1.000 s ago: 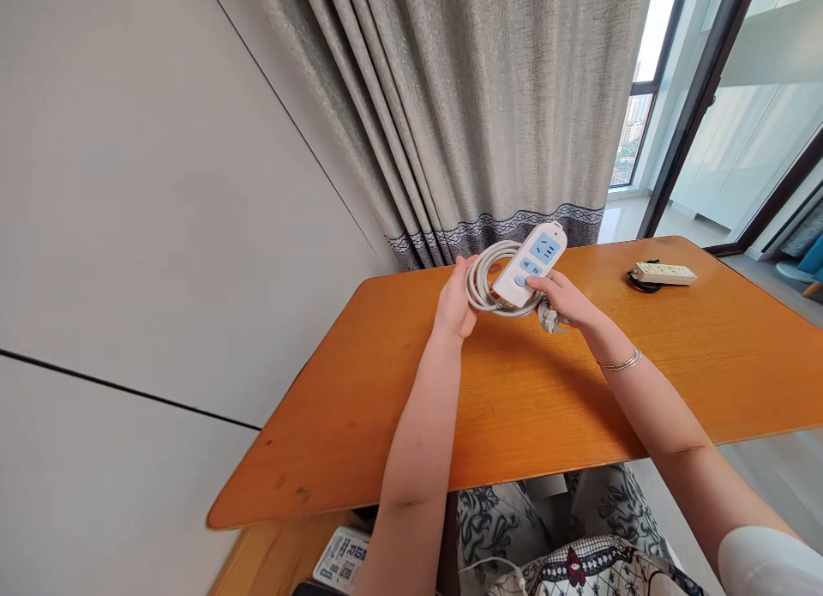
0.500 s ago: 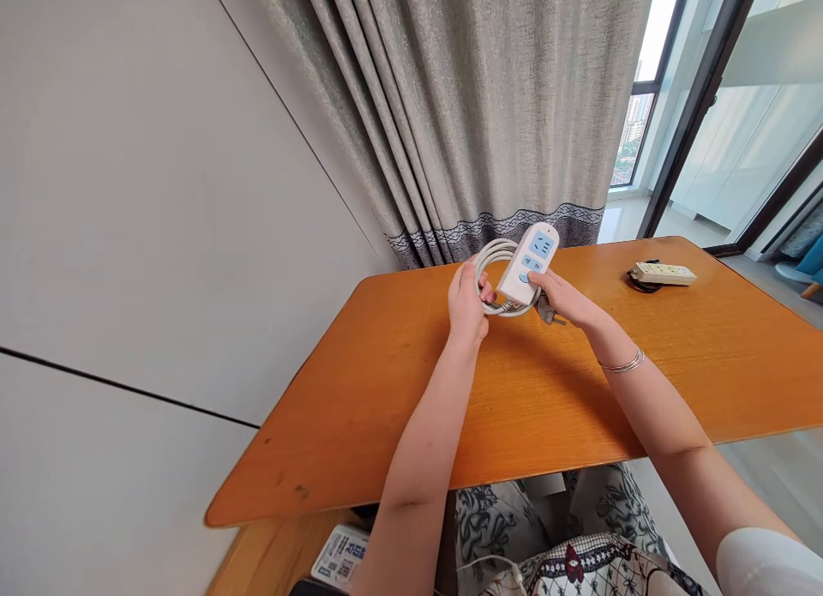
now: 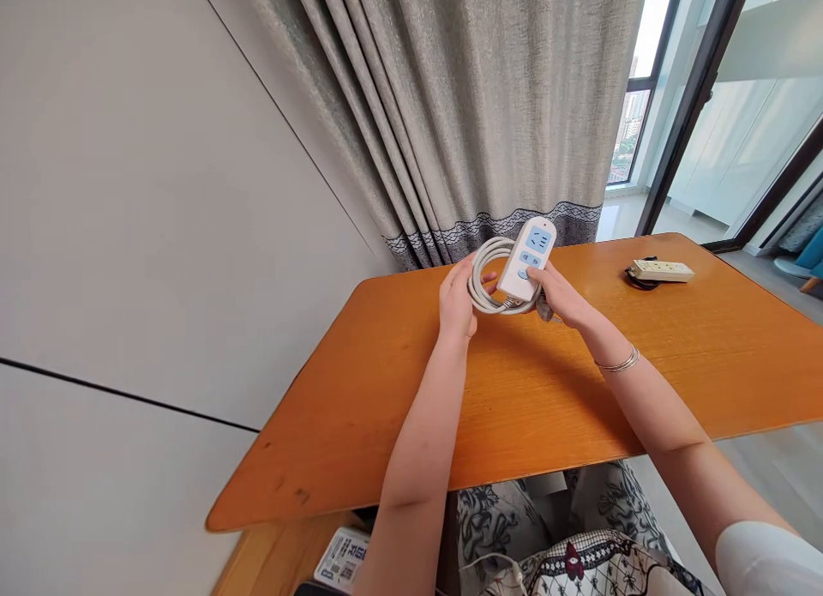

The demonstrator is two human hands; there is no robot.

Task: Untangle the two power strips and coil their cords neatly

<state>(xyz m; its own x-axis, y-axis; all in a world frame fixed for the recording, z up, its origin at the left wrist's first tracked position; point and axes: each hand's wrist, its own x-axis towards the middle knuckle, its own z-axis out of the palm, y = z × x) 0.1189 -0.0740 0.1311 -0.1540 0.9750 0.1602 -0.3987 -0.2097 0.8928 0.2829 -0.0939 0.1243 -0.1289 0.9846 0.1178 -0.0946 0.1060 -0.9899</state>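
Observation:
A white power strip (image 3: 529, 256) with blue sockets is held tilted above the far part of the orange wooden table (image 3: 514, 390). Its white cable (image 3: 483, 280) is wound in a coil beside it. My left hand (image 3: 458, 303) grips the left side of the coil, fingers curled round the loops. My right hand (image 3: 561, 292) holds the lower end of the strip, thumb on its face. The plug (image 3: 543, 309) sticks out under my right hand.
A second, cream power strip (image 3: 662, 271) with a black cable lies at the table's far right. A grey curtain (image 3: 476, 107) hangs behind the table, a wall runs on the left, glass doors on the right. My patterned clothing (image 3: 566, 544) shows below the table edge.
The strip and coil have been lifted and turned a little more upright. My left hand has shifted its hold on the coil. The view has moved slightly.

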